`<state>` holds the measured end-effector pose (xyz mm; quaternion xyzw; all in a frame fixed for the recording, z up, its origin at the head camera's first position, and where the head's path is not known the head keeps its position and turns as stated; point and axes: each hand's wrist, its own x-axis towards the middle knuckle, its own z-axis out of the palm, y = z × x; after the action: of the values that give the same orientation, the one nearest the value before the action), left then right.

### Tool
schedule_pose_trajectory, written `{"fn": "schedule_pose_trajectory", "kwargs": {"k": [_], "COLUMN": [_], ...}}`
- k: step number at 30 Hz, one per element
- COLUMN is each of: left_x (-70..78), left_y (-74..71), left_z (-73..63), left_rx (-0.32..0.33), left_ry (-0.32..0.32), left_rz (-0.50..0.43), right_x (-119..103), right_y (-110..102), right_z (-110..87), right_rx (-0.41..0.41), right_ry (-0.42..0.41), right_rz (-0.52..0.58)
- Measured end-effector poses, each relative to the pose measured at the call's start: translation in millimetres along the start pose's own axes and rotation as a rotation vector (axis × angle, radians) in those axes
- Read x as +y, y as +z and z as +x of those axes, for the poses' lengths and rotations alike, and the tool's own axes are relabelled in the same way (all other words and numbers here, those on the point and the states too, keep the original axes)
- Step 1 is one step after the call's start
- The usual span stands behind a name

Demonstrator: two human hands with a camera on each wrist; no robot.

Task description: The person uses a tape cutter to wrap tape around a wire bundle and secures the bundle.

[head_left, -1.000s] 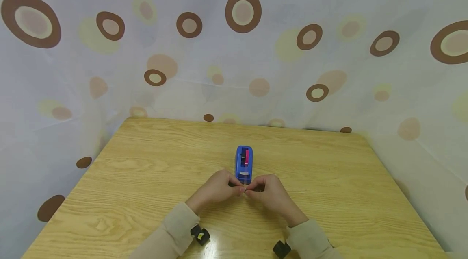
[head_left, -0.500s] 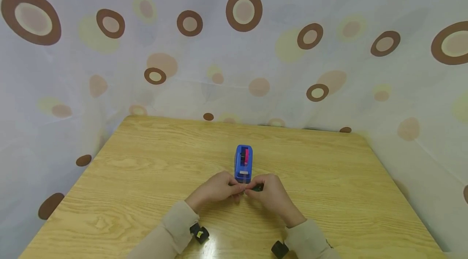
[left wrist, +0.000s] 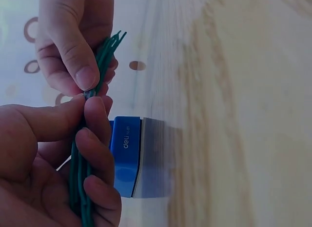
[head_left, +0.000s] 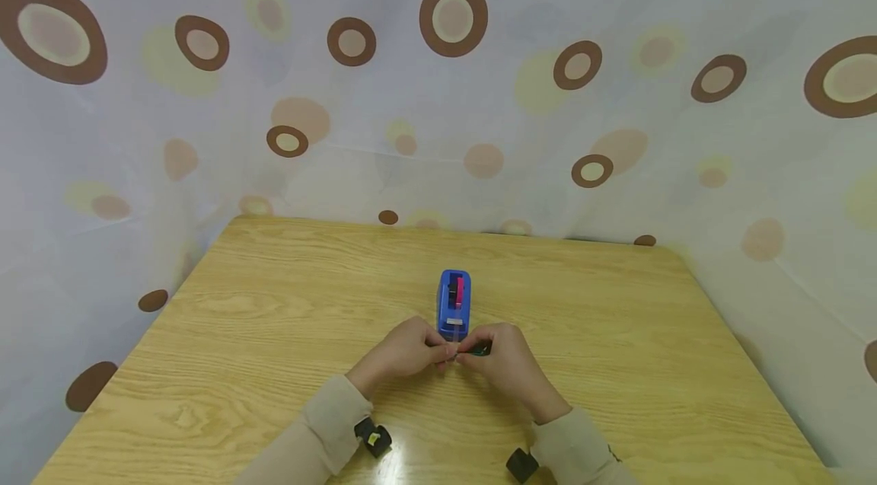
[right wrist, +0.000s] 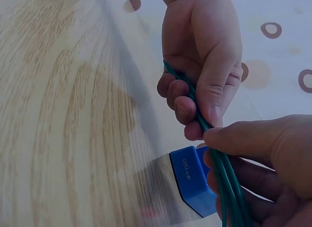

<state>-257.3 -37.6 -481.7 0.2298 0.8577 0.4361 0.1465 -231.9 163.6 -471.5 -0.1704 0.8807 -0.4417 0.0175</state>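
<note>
My left hand (head_left: 406,349) and right hand (head_left: 505,362) meet close in front of a blue tape dispenser (head_left: 444,310). Both pinch a bundle of thin green strands (left wrist: 109,51) between thumb and fingers, their thumb tips almost together. The strands run through the left palm, where the left fingers (left wrist: 95,149) curl round them. More of the bundle (right wrist: 229,188) lies along the right palm in the right wrist view. A clear strip of tape (head_left: 457,330) reaches from the dispenser's cutter towards the pinched spot; its end is hidden by my fingertips.
The dispenser, with a pink-cored roll (head_left: 460,292), stands on a wood-grain table (head_left: 308,279). A white cloth with brown rings (head_left: 384,104) hangs behind the table. Each forearm carries a black wrist camera (head_left: 373,437) near the sleeve cuff.
Both hands stay almost in place at the dispenser's front. The green strands under the right fingers have come more into sight, and the left fingers have shifted slightly around the bundle.
</note>
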Motion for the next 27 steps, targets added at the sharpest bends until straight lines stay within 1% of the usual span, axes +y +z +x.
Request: {"fn": "schedule_pose_trajectory", "kwargs": {"k": [6,11,18,22,27], "left_x": [2.1,3.3,9.0,12.0,12.5], "left_y": [1.8,3.2,3.4,3.0,2.5], "left_z": [1.2,1.9,0.4,-0.4,0.0], "left_rx": [0.026,0.035,0.072,0.087,0.084], "left_ry": [0.011,0.008,0.023,0.026,0.009], "left_rz": [0.034,0.051,0.090,0.093,0.076], "right_x": [0,1,0,2,3], "right_y": [-1,-1,-2,-2,-2], "right_z": [0.7,1.1,0.9,1.0,1.5], "right_rx": [0.003,-0.020,-0.051,-0.067,-0.055], "right_ry": [0.018,0.032,0.053,0.052,0.043], "right_rz": [0.012,0.009,0.018,0.023,0.018]}}
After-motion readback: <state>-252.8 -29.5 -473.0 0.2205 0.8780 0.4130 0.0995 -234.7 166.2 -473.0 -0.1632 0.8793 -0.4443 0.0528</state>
